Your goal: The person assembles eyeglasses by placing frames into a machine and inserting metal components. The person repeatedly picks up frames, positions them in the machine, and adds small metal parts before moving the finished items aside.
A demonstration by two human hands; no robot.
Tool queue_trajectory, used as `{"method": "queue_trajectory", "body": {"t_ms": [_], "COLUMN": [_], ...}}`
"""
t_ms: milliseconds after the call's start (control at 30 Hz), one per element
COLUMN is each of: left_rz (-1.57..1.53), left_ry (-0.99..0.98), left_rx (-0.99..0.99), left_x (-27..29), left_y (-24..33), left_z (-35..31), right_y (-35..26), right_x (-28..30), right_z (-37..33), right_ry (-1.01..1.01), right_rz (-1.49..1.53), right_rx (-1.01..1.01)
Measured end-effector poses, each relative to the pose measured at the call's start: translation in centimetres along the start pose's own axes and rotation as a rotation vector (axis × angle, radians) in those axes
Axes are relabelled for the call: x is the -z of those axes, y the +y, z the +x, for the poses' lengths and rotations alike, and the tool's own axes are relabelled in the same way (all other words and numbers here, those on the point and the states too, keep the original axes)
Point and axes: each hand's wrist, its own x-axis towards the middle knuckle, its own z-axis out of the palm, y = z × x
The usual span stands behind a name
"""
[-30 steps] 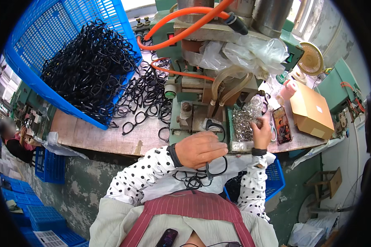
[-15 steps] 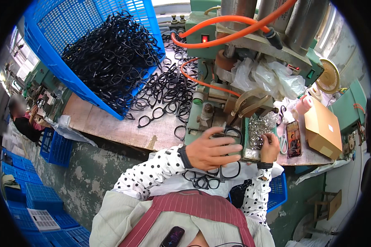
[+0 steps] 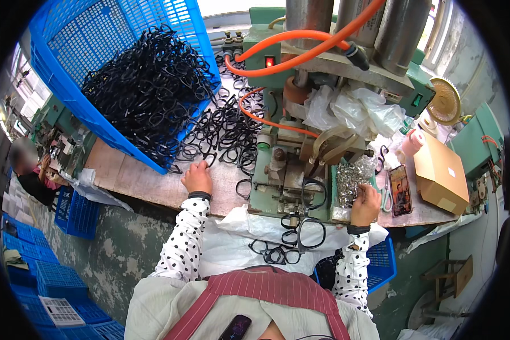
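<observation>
My left hand (image 3: 197,179) is on the table, fingers curled at the edge of a black eyeglass frame (image 3: 210,159) by the loose pile. My right hand (image 3: 366,206) is at a tray of small shiny metal parts (image 3: 348,180), its fingers pinched together; what they hold is too small to make out. Between my hands, a large black eyeglass frame (image 3: 311,233) hangs at the front of the green press (image 3: 272,187), another frame (image 3: 314,194) stands on it. More black frames (image 3: 275,253) lie on the white cloth over my lap.
A tilted blue crate (image 3: 119,139) full of black frames stands at the left. Orange hoses (image 3: 300,68) cross the press. To the right are scissors (image 3: 386,195), a phone (image 3: 401,192) and a cardboard box (image 3: 441,173). A person (image 3: 37,175) sits far left.
My left hand has moved from above the front of the press leftward to the loose frames on the table. My right hand stays at the metal parts. The view has shifted slightly.
</observation>
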Motion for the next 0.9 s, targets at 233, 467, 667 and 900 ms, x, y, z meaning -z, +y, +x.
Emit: {"method": "queue_trajectory", "body": {"t_ms": [233, 467, 667, 900], "left_rz": [-0.782, -0.839, -0.819, -0.876], "left_ry": [0.036, 0.351, 0.424, 0.333], "left_rx": [-0.073, -0.801, -1.15, -1.233], "left_x": [3.7, 11.8, 14.1, 14.4], "left_y": [4.9, 11.7, 15.3, 14.9], "left_z": [-0.8, -4.7, -7.0, -8.3], "right_y": [0.2, 0.3, -9.1, -13.6], "right_x": [0.0, -0.4, 2.6, 3.8], "right_z": [-0.3, 0.6, 2.4, 4.1], "right_ry": [-0.024, 0.094, -0.083, -0.291], "right_rz": [0.21, 0.632, 0.879, 0.84], "right_rx": [-0.306, -0.575, -0.423, -0.367]}}
